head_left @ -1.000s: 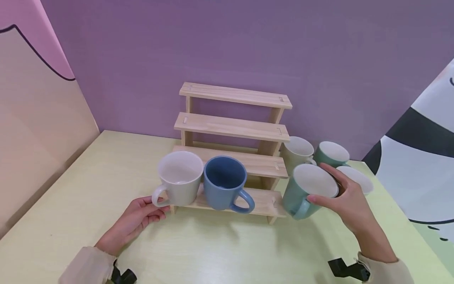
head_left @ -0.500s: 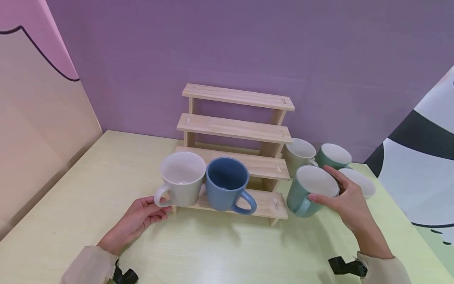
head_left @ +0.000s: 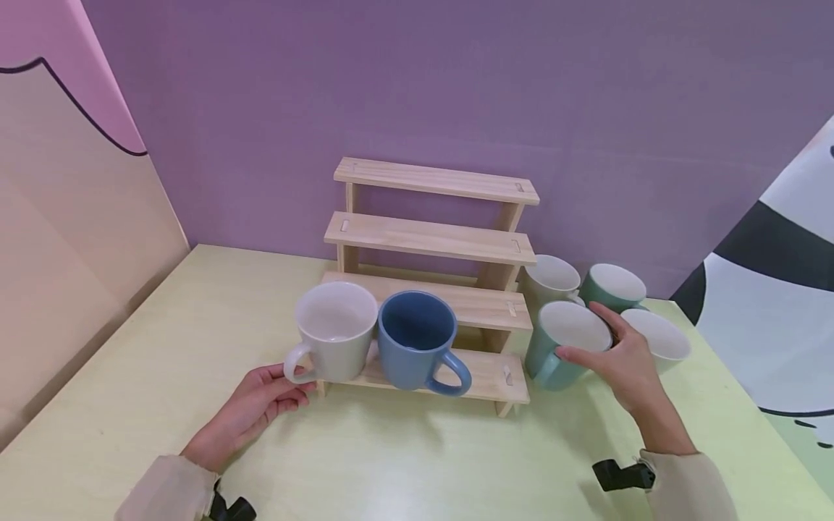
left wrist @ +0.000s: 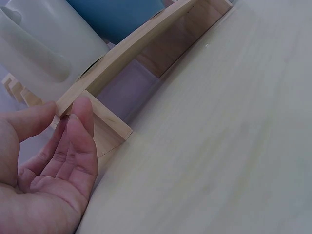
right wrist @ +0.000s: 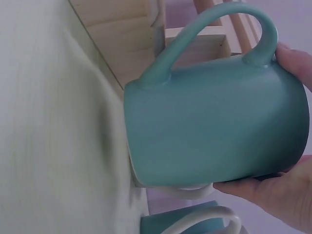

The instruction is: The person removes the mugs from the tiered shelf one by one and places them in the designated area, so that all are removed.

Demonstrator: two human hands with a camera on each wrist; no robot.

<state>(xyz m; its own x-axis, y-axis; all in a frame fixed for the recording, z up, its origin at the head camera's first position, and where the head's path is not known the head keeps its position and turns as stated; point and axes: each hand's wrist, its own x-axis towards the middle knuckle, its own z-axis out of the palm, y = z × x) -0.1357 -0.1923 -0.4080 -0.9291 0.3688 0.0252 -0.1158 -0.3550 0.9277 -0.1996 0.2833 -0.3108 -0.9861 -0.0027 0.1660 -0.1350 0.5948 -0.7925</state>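
Note:
In the head view my left hand is at the left end of the lowest step of a wooden tiered shelf. The left wrist view shows thumb and fingers pinching that step's board. On this step stand a white mug, handle to the left, and a blue mug, handle to the right. My right hand grips a teal mug near its rim, thumb by the handle, beside the shelf's right end. The mug is upright; whether its base touches the table I cannot tell.
Behind the teal mug stand a cream mug and a green mug. Another white mug is to the right, partly behind my right hand. A purple wall rises behind the pale table.
My right hand has brought the teal mug slightly left and back, lower toward the table, uncovering more of the white mug on the right. My left hand keeps its place at the shelf.

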